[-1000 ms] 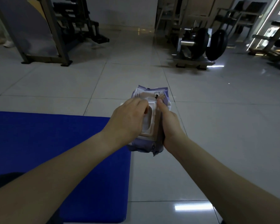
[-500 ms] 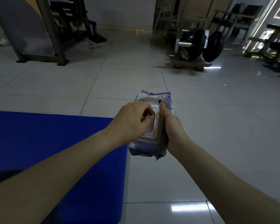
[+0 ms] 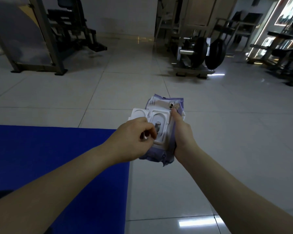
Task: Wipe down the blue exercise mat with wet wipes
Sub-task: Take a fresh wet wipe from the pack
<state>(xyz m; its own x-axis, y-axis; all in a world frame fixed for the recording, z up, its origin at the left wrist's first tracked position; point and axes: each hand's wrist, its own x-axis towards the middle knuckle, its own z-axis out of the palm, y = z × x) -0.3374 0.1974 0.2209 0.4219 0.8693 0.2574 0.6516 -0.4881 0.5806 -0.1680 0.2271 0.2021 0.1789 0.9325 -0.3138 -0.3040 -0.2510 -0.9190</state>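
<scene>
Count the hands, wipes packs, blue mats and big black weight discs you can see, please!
hands: 2, the left hand and the right hand
wipes pack: 1
blue mat: 1
black weight discs: 2
Total: 6

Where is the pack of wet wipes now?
Head view, centre: the pack of wet wipes is held in the right hand above the tiled floor, just right of the blue mat.
</scene>
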